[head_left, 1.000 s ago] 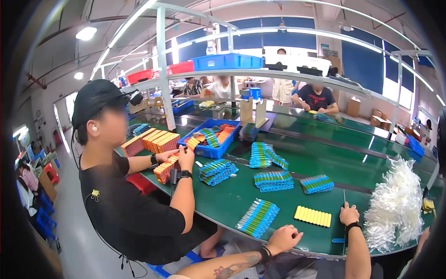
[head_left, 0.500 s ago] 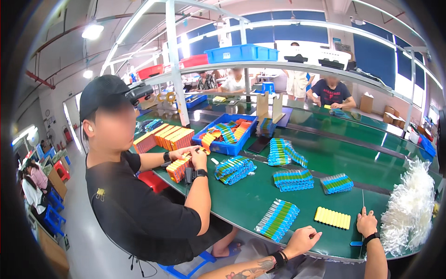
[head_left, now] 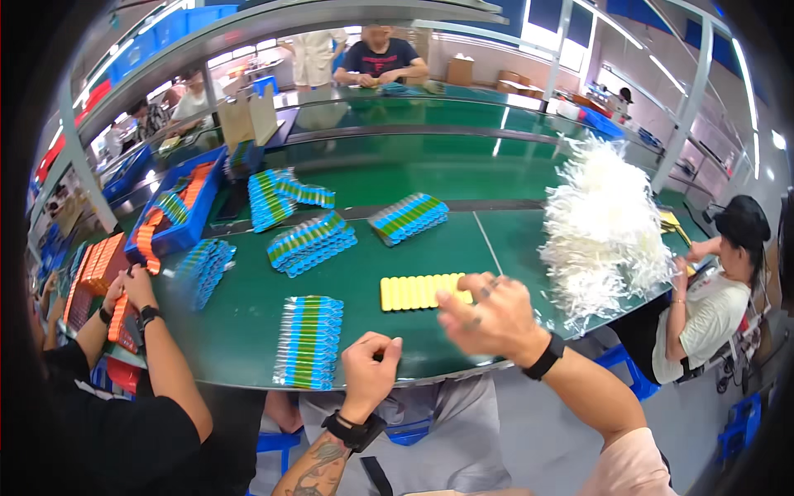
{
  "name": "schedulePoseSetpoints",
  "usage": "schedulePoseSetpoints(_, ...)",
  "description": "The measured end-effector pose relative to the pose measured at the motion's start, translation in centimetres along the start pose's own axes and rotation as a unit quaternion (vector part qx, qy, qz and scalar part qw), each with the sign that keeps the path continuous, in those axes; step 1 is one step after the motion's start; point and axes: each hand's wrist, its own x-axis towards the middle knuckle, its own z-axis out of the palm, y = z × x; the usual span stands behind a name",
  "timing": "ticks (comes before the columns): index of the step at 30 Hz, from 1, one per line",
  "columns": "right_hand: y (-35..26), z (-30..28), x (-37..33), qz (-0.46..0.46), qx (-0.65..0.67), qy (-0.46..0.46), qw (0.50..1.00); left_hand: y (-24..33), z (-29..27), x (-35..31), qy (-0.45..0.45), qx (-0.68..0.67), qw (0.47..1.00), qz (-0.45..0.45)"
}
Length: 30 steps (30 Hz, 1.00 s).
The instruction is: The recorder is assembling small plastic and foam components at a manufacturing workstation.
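A row of yellow cylinders, like a battery pack (head_left: 411, 293), lies flat on the green tabletop in front of me. My right hand (head_left: 496, 321) is over its right end, fingers bent and smeared by motion, so I cannot tell whether they touch or grip it. My left hand (head_left: 370, 376) is closed near the front edge, thumb against the curled fingers; whatever it may hold is hidden. Left of it lies a blue-and-green wrapped bundle of cylinders (head_left: 308, 343). More such bundles, one stack (head_left: 311, 244) and one smaller (head_left: 408, 219), lie farther back.
A tall heap of white strips (head_left: 608, 240) stands right. A blue bin (head_left: 192, 217) with orange and blue-green packs sits left. At my left a co-worker's hands (head_left: 131, 289) handle orange packs; another person (head_left: 682, 310) works at the right. A thin line (head_left: 486, 240) crosses the tabletop.
My view has turned to the right. My right hand has moved left from beside the thin line to the yellow pack's right end. My left hand remains curled near the front edge.
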Motion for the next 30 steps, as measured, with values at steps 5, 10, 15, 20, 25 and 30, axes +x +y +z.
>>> schedulePoseSetpoints(5,-1.1,-1.1,-0.6,-0.037,0.0,0.007,0.999,0.4,1.3,-0.2,-0.018,0.003,1.0,-0.013)
schedulePoseSetpoints(10,-0.1,-0.5,-0.4,0.026,0.055,-0.07,0.996,0.3,0.8,-0.7,-0.005,-0.012,1.0,-0.014)
schedulePoseSetpoints(15,2.4,1.1,-1.1,0.118,0.169,-0.129,0.97,0.8,0.5,-0.7,-0.001,-0.015,1.0,-0.003)
schedulePoseSetpoints(20,-2.3,3.5,3.3,0.096,0.268,-0.289,0.914,0.7,0.9,-1.3,-0.019,0.017,0.998,0.052)
schedulePoseSetpoints(25,-7.5,8.7,6.0,-0.053,0.338,-0.339,0.876,1.5,-1.3,-6.7,-0.071,0.028,0.988,0.132)
schedulePoseSetpoints(30,-11.4,10.3,7.3,-0.159,0.336,-0.312,0.874,-0.6,-6.7,-14.7,-0.081,0.047,0.995,-0.033)
